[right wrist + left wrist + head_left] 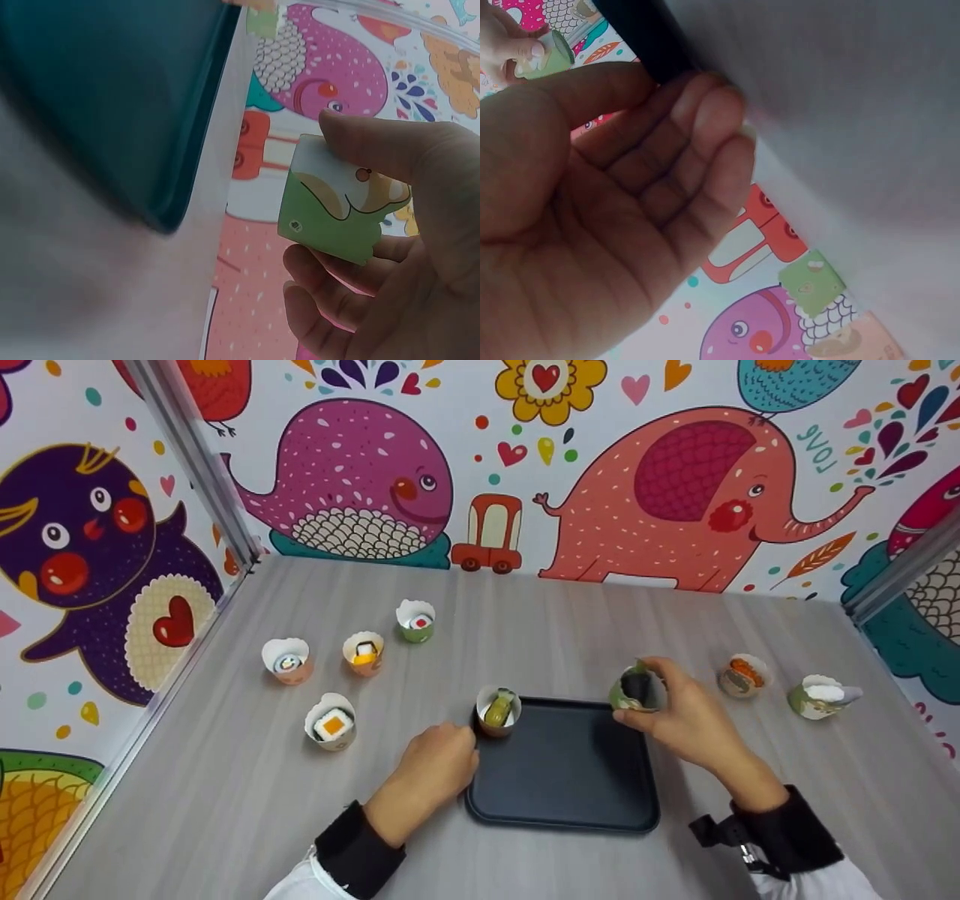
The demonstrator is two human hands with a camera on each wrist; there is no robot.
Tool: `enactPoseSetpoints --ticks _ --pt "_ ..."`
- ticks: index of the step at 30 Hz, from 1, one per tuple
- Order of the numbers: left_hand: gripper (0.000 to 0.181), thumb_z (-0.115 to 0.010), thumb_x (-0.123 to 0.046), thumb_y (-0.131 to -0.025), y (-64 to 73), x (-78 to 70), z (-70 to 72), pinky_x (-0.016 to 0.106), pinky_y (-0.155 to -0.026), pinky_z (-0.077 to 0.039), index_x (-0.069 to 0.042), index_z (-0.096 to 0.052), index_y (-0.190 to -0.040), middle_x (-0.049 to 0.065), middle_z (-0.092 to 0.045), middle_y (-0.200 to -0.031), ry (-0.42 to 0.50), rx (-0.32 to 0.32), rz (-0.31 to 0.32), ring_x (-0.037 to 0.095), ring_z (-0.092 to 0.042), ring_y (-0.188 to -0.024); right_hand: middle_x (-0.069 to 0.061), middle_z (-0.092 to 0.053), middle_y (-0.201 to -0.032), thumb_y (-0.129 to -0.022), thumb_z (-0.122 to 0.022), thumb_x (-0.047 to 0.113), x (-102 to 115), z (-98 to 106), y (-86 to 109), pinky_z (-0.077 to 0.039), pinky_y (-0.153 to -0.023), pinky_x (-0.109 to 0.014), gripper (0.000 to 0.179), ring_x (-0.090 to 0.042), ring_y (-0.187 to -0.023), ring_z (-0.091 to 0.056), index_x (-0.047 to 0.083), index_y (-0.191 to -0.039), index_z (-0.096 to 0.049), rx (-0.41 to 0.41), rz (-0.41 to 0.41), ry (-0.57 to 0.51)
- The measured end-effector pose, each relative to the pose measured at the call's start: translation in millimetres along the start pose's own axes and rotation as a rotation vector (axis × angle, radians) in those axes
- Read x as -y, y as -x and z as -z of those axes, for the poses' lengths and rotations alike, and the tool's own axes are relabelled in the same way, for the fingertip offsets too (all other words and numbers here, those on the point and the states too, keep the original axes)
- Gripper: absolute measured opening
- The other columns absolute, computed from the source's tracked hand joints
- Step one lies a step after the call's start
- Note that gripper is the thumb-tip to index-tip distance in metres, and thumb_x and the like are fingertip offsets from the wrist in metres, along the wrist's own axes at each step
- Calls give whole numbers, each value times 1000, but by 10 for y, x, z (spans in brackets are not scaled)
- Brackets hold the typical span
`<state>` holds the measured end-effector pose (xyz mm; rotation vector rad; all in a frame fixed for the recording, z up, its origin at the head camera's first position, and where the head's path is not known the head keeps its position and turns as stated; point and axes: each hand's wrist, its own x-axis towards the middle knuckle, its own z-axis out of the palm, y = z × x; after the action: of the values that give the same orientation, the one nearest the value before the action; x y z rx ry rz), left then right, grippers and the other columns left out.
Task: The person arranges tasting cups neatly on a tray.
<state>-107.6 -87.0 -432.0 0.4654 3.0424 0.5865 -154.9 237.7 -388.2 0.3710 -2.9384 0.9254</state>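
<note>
My right hand (694, 727) holds a green paper cup (624, 695) between thumb and fingers, above the upper right corner of the black tray (562, 772). Something dark sits inside this cup. In the right wrist view the cup (330, 202) shows a cartoon print, and the tray (112, 97) lies to its left. My left hand (439, 761) is at the tray's left edge. The left wrist view shows its curled fingers (720, 124) and thumb pinching the tray's dark rim (641, 34). A paper cup with green food (498, 712) stands in the tray's upper left corner.
On the left of the table stand paper cups: a white roll (288, 664), yellow-topped food (365, 652), a red-centred roll (417, 622) and an orange-centred roll (334, 725). At right are a cup of orange food (746, 673) and one with white food (823, 694). Patterned walls (510, 457) enclose the table.
</note>
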Motion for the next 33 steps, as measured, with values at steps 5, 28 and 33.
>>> enactPoseSetpoints --ticks 5,28,33 --pt "20 -76 -8 -92 -4 -6 7 45 -59 -53 -3 -69 -73 12 -66 -72 0 11 8 32 -67 -67 -32 -60 -138 -83 -90 23 93 -114 -38 -47 -101 -64 77 -46 -125 -59 -6 -142 -51 8 23 -21" --pt "19 -75 -8 -93 -8 18 15 45 -59 -54 -3 -70 -75 12 -67 -73 24 32 5 33 -68 -68 -19 -67 -132 -82 -92 28 520 -744 -185 -54 -91 -52 79 -34 -110 -69 0 -145 -53 160 96 31" --pt "19 -76 -9 -93 -11 15 20 46 -61 -55 -3 -70 -75 13 -67 -74 26 38 11 34 -68 -70 -19 -67 -132 -81 -93 25 527 -801 -223 -54 -91 -50 80 -33 -111 -68 -1 -145 -53 184 116 58"
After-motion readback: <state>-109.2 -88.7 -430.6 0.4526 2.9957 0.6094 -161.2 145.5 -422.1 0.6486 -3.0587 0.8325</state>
